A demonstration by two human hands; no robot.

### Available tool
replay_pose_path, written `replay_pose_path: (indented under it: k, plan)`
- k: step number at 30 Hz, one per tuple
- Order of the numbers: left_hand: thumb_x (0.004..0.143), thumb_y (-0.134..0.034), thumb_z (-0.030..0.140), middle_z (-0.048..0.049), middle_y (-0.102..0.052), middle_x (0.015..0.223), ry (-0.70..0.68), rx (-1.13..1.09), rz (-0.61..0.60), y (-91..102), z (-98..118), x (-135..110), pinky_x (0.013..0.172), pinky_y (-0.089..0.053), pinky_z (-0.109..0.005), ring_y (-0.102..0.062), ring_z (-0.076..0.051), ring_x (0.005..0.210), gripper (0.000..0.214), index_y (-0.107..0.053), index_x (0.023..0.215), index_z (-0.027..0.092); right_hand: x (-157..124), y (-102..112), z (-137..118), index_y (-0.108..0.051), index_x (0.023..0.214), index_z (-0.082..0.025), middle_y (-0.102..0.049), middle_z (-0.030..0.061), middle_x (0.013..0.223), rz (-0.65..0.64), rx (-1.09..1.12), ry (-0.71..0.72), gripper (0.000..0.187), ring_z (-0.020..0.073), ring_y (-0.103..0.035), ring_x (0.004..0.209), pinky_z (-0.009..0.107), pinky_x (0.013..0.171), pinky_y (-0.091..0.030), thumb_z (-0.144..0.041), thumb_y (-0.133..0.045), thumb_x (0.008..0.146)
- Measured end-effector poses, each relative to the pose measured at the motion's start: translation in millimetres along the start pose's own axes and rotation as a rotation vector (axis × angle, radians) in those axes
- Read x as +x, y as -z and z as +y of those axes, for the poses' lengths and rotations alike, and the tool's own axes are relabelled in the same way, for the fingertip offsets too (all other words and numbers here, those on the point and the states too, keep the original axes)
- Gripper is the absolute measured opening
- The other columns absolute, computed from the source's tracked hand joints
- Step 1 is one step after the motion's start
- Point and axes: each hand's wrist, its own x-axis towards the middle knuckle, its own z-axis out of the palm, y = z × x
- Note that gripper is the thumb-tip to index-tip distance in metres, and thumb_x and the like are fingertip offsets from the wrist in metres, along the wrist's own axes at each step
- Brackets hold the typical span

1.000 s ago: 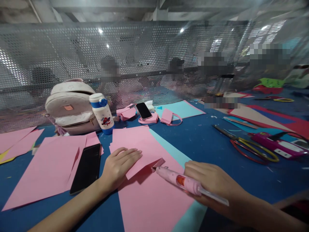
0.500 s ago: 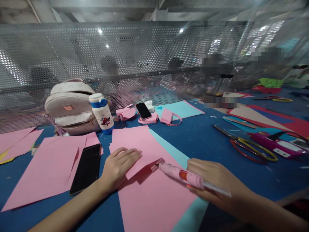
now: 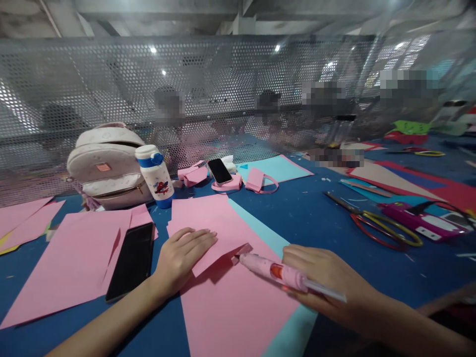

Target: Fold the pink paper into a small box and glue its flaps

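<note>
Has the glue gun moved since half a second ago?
Yes: the glue gun has shifted slightly left in the view, judged against the pink sheet beneath it.

Pink is shared by the glue gun (image 3: 258,265) and paper (image 3: 241,307); the desk (image 3: 297,213) is coloured blue. At nine o'clock, a white bottle (image 3: 155,177) is trimmed with blue.

Blue tabletop (image 3: 297,213), perforated grey screen (image 3: 219,106), concrete ceiling beams (image 3: 159,21), small bright lights (image 3: 277,48)
</note>
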Motion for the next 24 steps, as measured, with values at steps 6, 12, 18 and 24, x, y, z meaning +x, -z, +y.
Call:
replay_pose_path:
  k: [6,12,18,24]
  plan:
    - [0.097,-0.034,0.001,-0.0083,-0.075,0.118,0.01,-0.007,-0.006,-0.8,0,-1,0.089,-0.053,-0.033,-0.07,-0.019,0.112,0.045,-0.057,0.133,0.017,-3,3,8,-0.046,0.078,-0.022,-0.058,0.0018,0.071,0.049,-0.002,0.007,0.032,0.016,-0.051,0.061,0.029,0.057,-0.032,-0.041,-0.04,0.102]
    - [0.095,-0.036,0.0,-0.0082,-0.076,0.118,0.005,-0.007,-0.016,0.3,0,0,0.088,-0.054,-0.033,-0.071,-0.019,0.111,0.046,-0.058,0.132,0.016,-10,5,15,-0.047,0.078,-0.022,-0.055,0.0008,0.071,0.096,-0.017,-0.02,0.03,0.0151,-0.051,0.06,0.028,0.056,-0.032,-0.041,-0.043,0.102]
    - [0.096,-0.036,0.0,-0.0086,-0.076,0.118,0.005,-0.016,-0.006,-0.5,-1,-1,0.088,-0.055,-0.034,-0.071,-0.019,0.111,0.046,-0.058,0.133,0.016,-14,6,19,-0.049,0.079,-0.022,-0.053,0.0,0.069,0.115,-0.063,-0.021,0.028,0.0147,-0.05,0.058,0.028,0.055,-0.031,-0.04,-0.044,0.101]
    - [0.096,-0.034,0.0,-0.008,-0.076,0.117,0.018,-0.022,-0.003,0.3,0,-1,0.088,-0.055,-0.033,-0.071,-0.019,0.112,0.048,-0.058,0.133,0.018,-15,3,20,-0.046,0.072,-0.022,-0.053,0.0006,0.066,0.123,-0.164,0.024,0.034,0.0145,-0.046,0.054,0.029,0.052,-0.028,-0.038,-0.038,0.102]
